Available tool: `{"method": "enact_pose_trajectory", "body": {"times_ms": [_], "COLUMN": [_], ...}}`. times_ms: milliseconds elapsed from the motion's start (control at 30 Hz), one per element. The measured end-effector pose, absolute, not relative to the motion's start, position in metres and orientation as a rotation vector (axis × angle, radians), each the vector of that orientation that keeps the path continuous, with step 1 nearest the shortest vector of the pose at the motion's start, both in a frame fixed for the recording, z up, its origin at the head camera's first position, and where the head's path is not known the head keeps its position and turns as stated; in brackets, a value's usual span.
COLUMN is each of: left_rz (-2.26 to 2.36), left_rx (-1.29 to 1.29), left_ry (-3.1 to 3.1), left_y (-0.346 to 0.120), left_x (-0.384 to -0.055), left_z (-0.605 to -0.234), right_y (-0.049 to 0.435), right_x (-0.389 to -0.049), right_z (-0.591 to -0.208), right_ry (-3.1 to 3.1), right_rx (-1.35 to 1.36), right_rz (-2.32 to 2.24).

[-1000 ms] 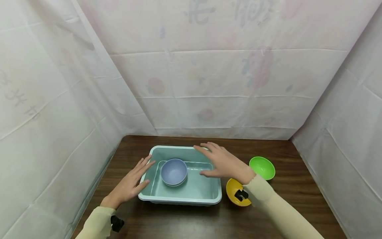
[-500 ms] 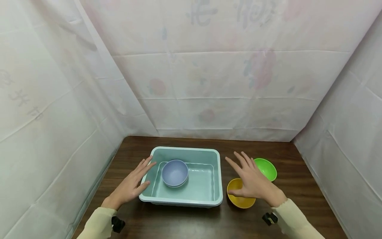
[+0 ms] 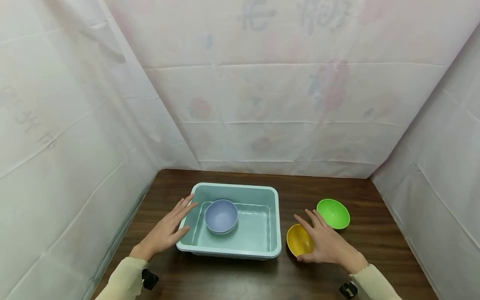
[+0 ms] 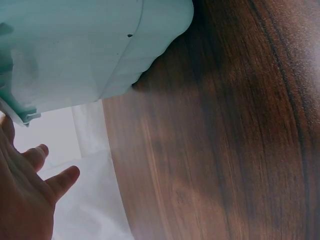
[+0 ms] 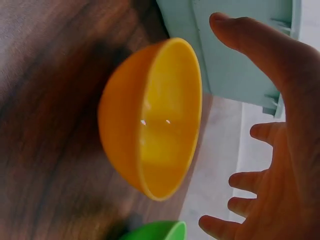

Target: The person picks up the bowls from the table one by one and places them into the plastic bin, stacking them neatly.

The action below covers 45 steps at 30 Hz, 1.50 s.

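Observation:
My right hand [image 3: 326,242] hovers over the near right part of a yellow bowl [image 3: 298,241], fingers spread. In the right wrist view a gap shows between that hand and the yellow bowl [image 5: 150,120]. My left hand [image 3: 165,228] is at the left rim of a pale teal basin [image 3: 258,233], its fingers extended and apart; whether it touches the rim I cannot tell. Inside the basin, left of its middle, sits a lavender bowl [image 3: 221,214], with a second rim showing just beneath it. Behind the yellow bowl stands a green bowl [image 3: 333,213].
Everything stands on a dark wood-grain table [image 3: 240,277]. White printed sheeting [image 3: 262,104] rises behind the table and along both sides. Yellow and green bowls stand to the right of the basin.
My right hand has moved from above the basin rightward and toward me, ending over the yellow bowl. The left hand stays beside the basin; the bowls stay in place.

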State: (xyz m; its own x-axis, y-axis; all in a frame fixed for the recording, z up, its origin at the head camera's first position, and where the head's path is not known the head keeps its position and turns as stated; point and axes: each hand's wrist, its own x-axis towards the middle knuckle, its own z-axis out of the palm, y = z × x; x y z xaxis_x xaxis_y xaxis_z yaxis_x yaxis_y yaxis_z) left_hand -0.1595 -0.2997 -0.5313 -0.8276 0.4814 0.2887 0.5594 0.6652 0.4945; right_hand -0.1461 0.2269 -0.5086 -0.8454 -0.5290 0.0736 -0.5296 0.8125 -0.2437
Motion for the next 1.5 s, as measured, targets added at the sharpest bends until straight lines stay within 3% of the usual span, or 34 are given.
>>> {"method": "enact_pose_trajectory", "body": {"times_ms": [467,1067,1500], "left_rz": [-0.883,-0.878,-0.892], "left_rx": [-0.852,-0.872,-0.865], "left_ry": [-2.744,-2.745,-2.729], "left_y": [-0.299,-0.298,-0.3], "left_x": [-0.157,-0.158,-0.16], "left_z": [-0.534,-0.532,-0.531], "right_y": [0.212,0.202,0.213], "right_x": [-0.143,-0.147,-0.166], "right_z": [-0.526,-0.517,-0.474], "right_ry": [-3.293,-3.395,-3.276], "right_rx": [0.778,0.762,0.768], "right_rz": [0.349,0.344,0.347]}}
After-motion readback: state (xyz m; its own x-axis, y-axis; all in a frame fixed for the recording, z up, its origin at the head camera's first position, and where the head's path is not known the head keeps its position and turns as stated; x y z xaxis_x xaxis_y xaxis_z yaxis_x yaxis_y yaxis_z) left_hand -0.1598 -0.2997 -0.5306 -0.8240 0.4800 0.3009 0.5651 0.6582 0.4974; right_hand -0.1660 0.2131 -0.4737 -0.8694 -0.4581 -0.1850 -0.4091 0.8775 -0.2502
